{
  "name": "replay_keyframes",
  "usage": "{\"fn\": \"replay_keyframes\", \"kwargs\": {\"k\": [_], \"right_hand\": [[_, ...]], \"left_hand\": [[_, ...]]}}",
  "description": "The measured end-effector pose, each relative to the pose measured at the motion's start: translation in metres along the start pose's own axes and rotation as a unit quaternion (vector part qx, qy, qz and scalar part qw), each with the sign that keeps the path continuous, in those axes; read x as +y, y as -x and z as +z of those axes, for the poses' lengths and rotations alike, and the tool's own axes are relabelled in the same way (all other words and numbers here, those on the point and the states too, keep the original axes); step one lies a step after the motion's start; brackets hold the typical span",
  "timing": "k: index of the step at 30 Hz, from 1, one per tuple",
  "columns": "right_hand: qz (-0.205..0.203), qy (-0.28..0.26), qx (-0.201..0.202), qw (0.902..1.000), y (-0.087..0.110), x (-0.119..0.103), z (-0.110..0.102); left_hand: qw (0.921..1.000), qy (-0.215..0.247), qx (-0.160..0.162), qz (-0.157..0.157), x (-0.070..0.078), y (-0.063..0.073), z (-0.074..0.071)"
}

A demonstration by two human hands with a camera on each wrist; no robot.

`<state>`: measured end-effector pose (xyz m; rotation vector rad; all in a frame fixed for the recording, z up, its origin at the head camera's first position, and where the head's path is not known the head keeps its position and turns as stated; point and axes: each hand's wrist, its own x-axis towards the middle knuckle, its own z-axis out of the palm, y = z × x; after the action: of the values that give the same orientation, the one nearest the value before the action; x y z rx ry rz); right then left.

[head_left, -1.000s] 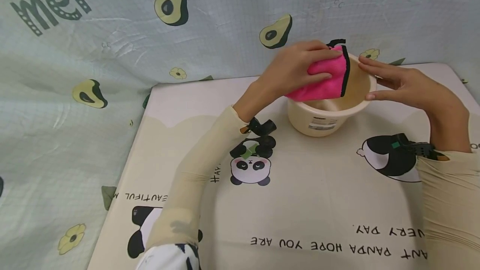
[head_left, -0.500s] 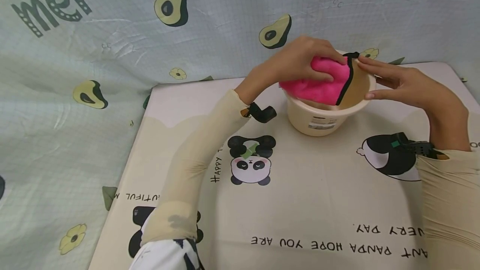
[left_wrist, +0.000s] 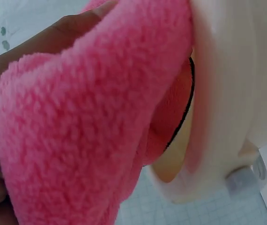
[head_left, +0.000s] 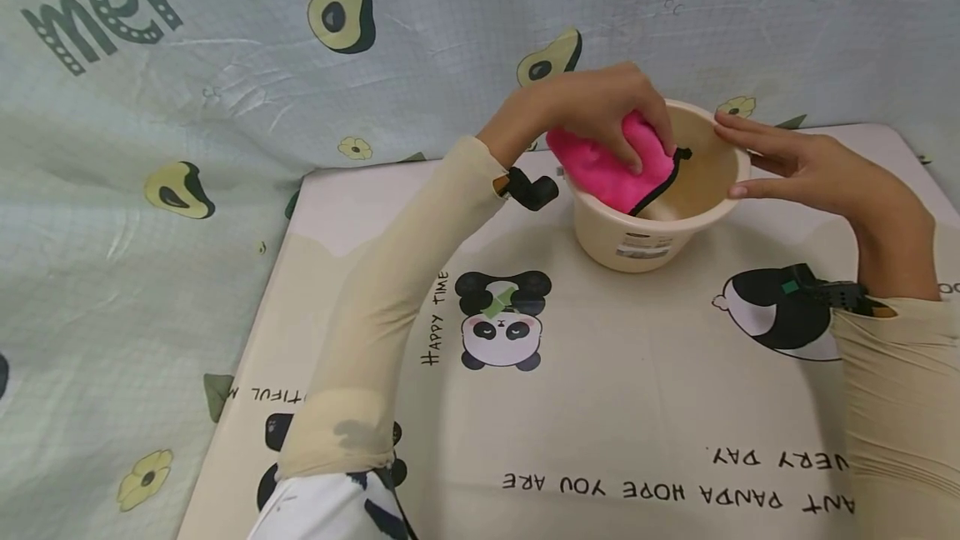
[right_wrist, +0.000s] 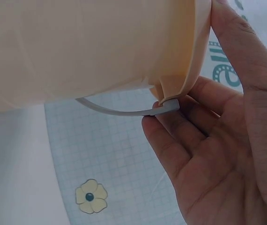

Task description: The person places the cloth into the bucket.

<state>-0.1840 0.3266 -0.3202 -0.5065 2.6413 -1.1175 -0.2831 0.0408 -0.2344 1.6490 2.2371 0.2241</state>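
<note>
My left hand (head_left: 607, 107) grips a bunched pink cloth (head_left: 600, 169) with black edging at the left rim of a cream plastic bucket (head_left: 596, 236). Part of the cloth hangs inside the bucket, and its fluffy pile fills much of the left wrist view. On the opposite side my right hand (head_left: 817, 169) holds the rim, thumb on the near part and fingers spread along the far part. In the right wrist view, those fingers lie by the end of the bucket's grey handle (right_wrist: 124, 112). The bucket stands upright, a printed label on its front.
The bucket stands near the back of a table (head_left: 600, 390) with a panda-print cover. Directly behind hangs a pale curtain (head_left: 450, 48) printed with avocados and flowers. A small black camera (head_left: 532, 190) sits on the left wrist, another (head_left: 832, 294) on the right.
My left hand has turned over the left rim, taking the cloth down and slightly left; its black edge now lies lower inside the bucket. The right hand and bucket have stayed put.
</note>
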Motion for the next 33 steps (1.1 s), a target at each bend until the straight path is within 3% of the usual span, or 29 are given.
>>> {"fn": "replay_keyframes", "kwargs": {"k": [6,15,27,33], "right_hand": [[0.005,-0.006,-0.001,1.0,0.0,0.001,-0.001],[0.009,0.0,-0.01,0.9999,0.0,0.001,-0.004],[0.043,0.016,-0.008,0.9989,0.001,0.001,-0.009],[0.04,0.011,-0.012,0.9991,-0.001,-0.001,-0.009]], "left_hand": [[0.9998,-0.003,-0.006,0.02,0.0,-0.017,-0.001],[0.9961,0.072,-0.003,0.051,0.001,-0.038,0.004],[0.9893,0.14,-0.022,0.032,-0.003,-0.054,0.002],[0.9778,0.204,-0.044,-0.007,-0.015,-0.059,0.0]]}}
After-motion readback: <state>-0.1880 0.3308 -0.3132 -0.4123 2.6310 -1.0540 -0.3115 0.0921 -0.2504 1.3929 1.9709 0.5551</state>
